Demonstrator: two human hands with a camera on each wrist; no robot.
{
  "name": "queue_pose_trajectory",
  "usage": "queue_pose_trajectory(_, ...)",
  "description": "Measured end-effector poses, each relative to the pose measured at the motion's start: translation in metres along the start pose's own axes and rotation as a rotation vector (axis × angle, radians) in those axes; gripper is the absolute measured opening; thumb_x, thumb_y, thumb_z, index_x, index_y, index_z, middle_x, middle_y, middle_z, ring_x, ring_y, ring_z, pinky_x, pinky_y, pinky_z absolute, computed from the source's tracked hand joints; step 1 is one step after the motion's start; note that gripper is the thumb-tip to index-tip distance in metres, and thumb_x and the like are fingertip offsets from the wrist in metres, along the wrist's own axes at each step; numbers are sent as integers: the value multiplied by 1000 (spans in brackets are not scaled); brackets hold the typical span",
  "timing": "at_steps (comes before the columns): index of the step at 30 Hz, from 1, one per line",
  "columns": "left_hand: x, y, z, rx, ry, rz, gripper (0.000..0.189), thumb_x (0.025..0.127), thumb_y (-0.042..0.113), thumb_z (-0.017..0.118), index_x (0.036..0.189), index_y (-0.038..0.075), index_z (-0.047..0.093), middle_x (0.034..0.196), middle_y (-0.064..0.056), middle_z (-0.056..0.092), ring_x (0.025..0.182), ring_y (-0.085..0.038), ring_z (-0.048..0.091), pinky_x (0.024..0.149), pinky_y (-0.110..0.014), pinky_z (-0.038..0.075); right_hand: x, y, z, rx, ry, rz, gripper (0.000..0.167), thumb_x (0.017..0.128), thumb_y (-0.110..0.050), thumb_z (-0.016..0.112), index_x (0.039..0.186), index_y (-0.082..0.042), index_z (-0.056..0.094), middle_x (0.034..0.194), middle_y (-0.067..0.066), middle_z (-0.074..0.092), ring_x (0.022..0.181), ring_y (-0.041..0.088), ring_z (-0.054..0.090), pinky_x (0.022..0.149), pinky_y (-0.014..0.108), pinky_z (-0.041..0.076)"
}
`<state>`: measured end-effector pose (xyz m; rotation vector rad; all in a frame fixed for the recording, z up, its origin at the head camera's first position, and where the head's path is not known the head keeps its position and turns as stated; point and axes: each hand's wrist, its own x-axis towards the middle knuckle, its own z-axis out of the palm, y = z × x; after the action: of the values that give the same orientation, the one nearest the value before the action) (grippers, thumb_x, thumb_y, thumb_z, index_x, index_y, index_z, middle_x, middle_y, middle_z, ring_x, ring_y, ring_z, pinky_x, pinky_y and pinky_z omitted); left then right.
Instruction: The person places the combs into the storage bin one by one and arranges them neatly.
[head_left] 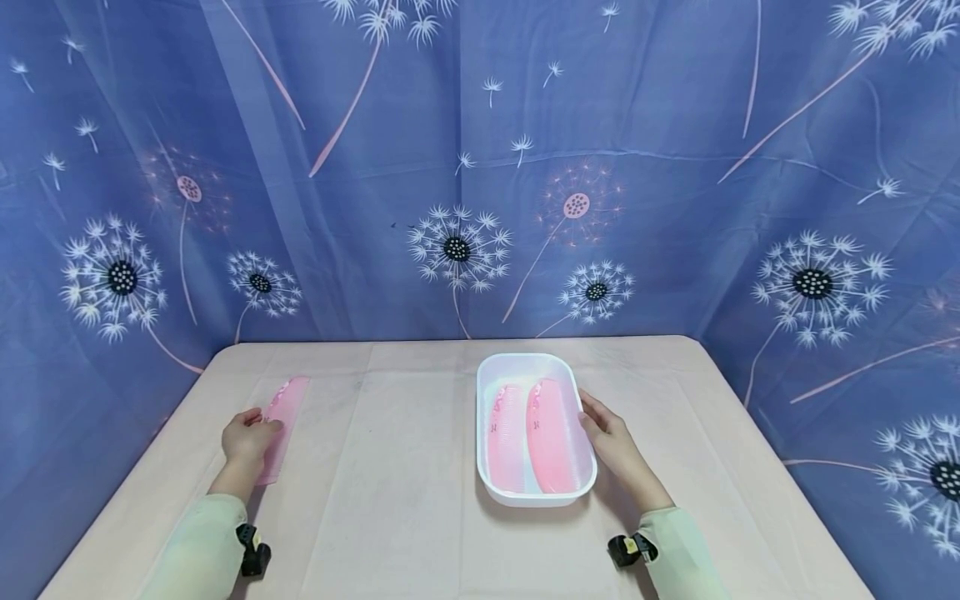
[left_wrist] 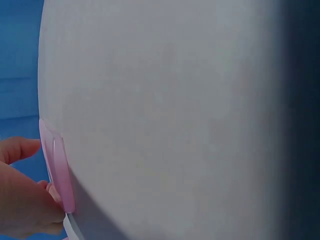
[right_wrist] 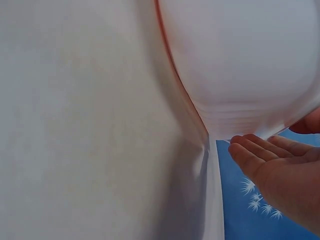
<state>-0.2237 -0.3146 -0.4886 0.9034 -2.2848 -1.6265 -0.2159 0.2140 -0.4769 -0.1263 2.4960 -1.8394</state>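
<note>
At the left of the table my left hand (head_left: 250,433) pinches a pink comb (head_left: 288,417) by its spine edge, its decorated top pointing away from me. The left wrist view shows this comb (left_wrist: 61,175) nearly edge-on, with the hand (left_wrist: 30,195) at its side. Right of centre is a white plastic tub (head_left: 525,500) with rounded corners. Two more pink combs (head_left: 551,433) lie side by side inside it. My right hand (head_left: 609,432) grips the tub's right side, thumb at the rim and fingers against the outside wall, as the right wrist view also shows.
A pale cloth covers the table (head_left: 405,433), which stretches between the two hands. Blue curtains (head_left: 390,275) printed with dandelions hang behind it and along both sides. Each wrist carries a small black camera (head_left: 255,557).
</note>
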Motion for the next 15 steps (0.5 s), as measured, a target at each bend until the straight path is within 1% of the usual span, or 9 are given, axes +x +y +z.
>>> queue_pose_trajectory(2, 0, 0, 0, 33, -13, 1, 63, 86, 0, 55, 144, -9, 30, 139, -31, 35, 126, -42, 37, 109, -49, 35, 1, 1, 0, -6, 3, -4, 47, 102, -9, 43, 147, 2, 32, 145, 27, 38, 134, 38, 38, 109, 43, 33)
queue_pose_trajectory(6, -2, 1, 0, 104, -29, 25, 67, 83, 0, 56, 143, -11, 30, 138, -33, 35, 125, -44, 36, 107, -52, 35, 1, 2, 1, -6, 4, -9, 47, 102, -9, 43, 147, 2, 33, 145, 27, 39, 134, 38, 38, 109, 43, 34)
queue_pose_trajectory(10, -4, 4, 2, 187, -24, 44, 69, 78, 2, 57, 140, -12, 32, 136, -34, 36, 122, -47, 37, 105, -55, 37, 1, 1, 1, -7, 6, -8, 47, 102, -9, 43, 147, 2, 32, 144, 27, 38, 133, 39, 39, 109, 43, 34)
queue_pose_trajectory(12, -5, 6, 3, 226, -18, 40, 69, 77, 4, 58, 140, -11, 34, 136, -35, 35, 122, -49, 36, 105, -57, 36, 1, 1, 1, -8, 7, -7, 47, 102, -9, 43, 146, 2, 32, 144, 27, 38, 133, 39, 39, 109, 43, 34)
queue_pose_trajectory(15, -7, 7, 5, 260, -5, 29, 68, 77, 5, 60, 139, -9, 36, 136, -35, 33, 124, -53, 31, 104, -61, 33, 1, 1, 1, -2, 8, -3, 47, 102, -9, 43, 146, 2, 32, 144, 27, 39, 133, 38, 39, 109, 43, 34)
